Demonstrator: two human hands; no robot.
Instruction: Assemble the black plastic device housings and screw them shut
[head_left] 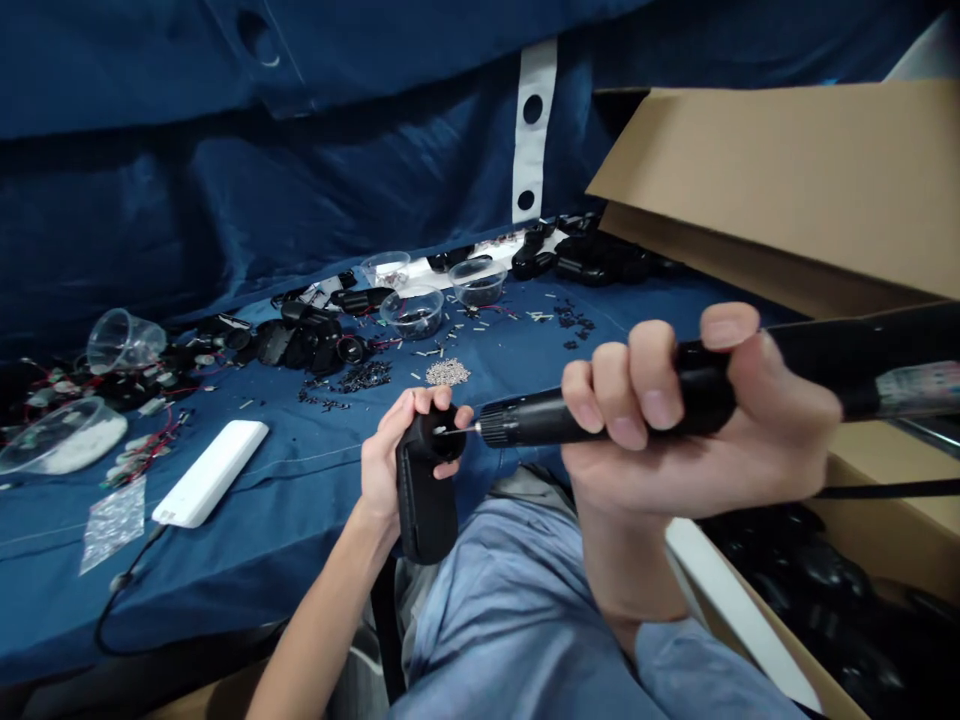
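My left hand (386, 455) is wrapped round a black plastic housing (429, 500), long and rounded, with a round opening at its upper end. Closed about the black barrel of an electric screwdriver (536, 418) is my right hand (697, 430). The screwdriver lies nearly level, and its thin bit points left into the housing's round end. A small pale piece shows inside that opening near the bit's tip; whether the two touch I cannot tell. Just beyond the housing, a heap of small silvery screws (448, 372) lies on the blue cloth.
Clear plastic bowls (412, 315), dark screws (364, 376) and black parts (300, 340) are spread over the cloth. A white power bank (211, 475) with a cable lies left. Cardboard flaps (787, 180) rise at right, above a carton of black parts (810, 590).
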